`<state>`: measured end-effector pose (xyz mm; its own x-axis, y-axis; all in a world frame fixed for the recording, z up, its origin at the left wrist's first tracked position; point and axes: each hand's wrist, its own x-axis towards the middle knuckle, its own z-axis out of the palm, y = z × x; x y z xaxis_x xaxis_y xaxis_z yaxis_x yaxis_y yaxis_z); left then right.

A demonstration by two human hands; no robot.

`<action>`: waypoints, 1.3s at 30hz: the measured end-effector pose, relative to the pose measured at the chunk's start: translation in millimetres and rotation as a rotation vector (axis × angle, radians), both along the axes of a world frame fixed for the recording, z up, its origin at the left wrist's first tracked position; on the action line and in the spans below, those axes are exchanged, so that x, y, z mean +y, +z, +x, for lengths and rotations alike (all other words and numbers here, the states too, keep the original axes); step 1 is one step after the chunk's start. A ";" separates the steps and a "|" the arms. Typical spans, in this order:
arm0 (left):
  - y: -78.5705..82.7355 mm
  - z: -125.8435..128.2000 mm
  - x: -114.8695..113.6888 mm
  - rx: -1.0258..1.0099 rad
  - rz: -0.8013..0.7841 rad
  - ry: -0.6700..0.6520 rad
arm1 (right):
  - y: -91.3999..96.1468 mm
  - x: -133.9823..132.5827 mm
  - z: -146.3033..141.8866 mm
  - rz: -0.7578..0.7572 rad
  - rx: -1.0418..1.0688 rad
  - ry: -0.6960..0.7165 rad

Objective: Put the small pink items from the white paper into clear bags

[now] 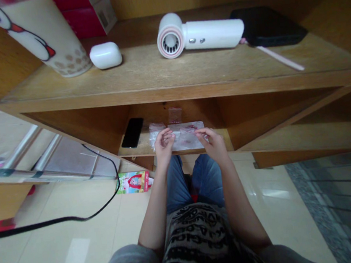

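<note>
On the lower shelf, a white sheet [189, 140] that looks like paper or thin plastic lies between my hands. My left hand [163, 144] is over its left side, fingers curled and the thumb drawn in; whatever is in them is too small to name. Above the sheet's right side, my right hand [212, 142] pinches with thumb and forefinger at something small and reddish. Small red pieces [191, 127] lie near those fingertips. Behind the left hand are clear plastic bags [155, 129], and farther back lies another small clear bag [175, 114].
A black phone [132, 133] lies left on the lower shelf. The upper shelf [144, 82] overhangs, holding a bubble tea cup [57, 43], white earbuds case [105, 55], white handheld fan [211, 33] and black flat object [268, 26]. A black cable [87, 217] hangs at left.
</note>
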<state>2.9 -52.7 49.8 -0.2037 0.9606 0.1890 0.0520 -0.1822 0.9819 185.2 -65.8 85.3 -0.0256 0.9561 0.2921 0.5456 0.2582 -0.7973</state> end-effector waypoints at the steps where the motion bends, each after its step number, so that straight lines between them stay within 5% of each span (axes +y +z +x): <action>1: 1.3 0.9 -0.9 0.063 0.018 -0.008 | 3.0 -1.4 0.0 0.008 0.003 0.020; 8: 6.7 14.3 -8.6 0.159 0.013 -0.147 | -0.3 -1.2 -4.9 -0.042 0.200 0.050; 16: 3.0 32.6 -9.7 0.133 -0.019 -0.012 | -33.7 7.6 -26.4 -0.212 0.442 -0.047; 28: -3.5 42.7 -15.2 0.271 -0.076 0.104 | -41.3 3.8 -51.6 0.000 0.464 -0.244; 39: -4.2 42.8 -13.3 0.122 -0.074 0.100 | -46.0 5.3 -53.1 -0.036 0.577 -0.234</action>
<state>45.7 -66.0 45.6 -0.2789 0.9488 0.1481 0.1856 -0.0980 0.9777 132.1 -60.5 39.3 0.3385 0.9265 0.1641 0.0636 0.1514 -0.9864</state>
